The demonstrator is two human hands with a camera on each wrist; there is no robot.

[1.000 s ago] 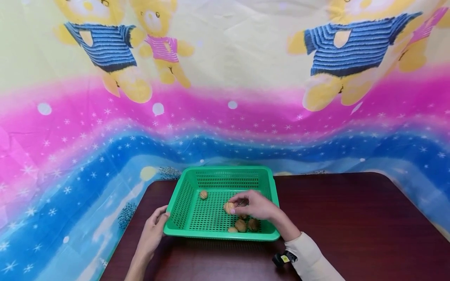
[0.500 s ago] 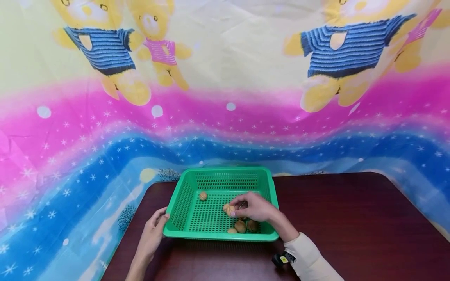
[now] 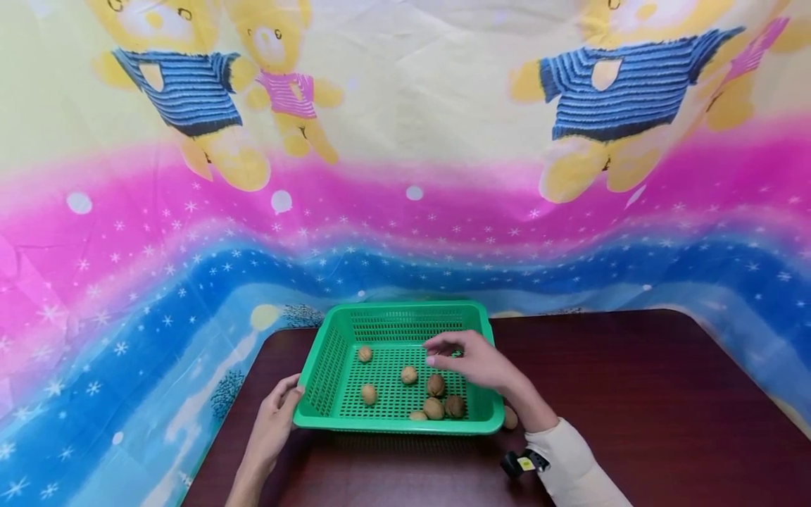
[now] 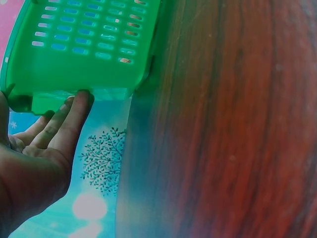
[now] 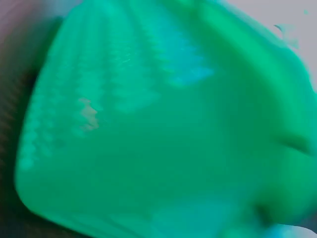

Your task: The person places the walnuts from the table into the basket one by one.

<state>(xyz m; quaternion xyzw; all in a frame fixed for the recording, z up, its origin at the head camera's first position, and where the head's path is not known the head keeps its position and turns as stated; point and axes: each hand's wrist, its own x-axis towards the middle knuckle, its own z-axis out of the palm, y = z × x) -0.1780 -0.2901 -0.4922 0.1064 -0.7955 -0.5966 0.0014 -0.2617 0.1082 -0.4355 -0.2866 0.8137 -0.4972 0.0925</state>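
A green plastic basket (image 3: 398, 421) stands on the table with several walnuts in it. One walnut (image 3: 365, 353) lies at its back left, another walnut (image 3: 369, 394) nearer the front left, and a walnut (image 3: 409, 374) near the middle. Darker walnuts (image 3: 435, 385) gather toward the front right. My left hand (image 3: 277, 415) grips the basket's left rim, its fingers (image 4: 74, 116) under the lip in the left wrist view. Over the basket's right half my right hand (image 3: 472, 359) hovers, fingers loosely bent and holding nothing. The right wrist view is blurred and mostly filled by the basket (image 5: 163, 148).
Just outside the basket's right front corner, a pale walnut (image 3: 510, 417) lies partly hidden. The dark wooden table (image 3: 633, 394) extends to the right. A printed bear curtain (image 3: 405, 232) hangs behind it.
My right hand has let go of walnuts, which now lie apart on the basket floor, and has moved up and to the right. The left hand keeps its grip on the rim.
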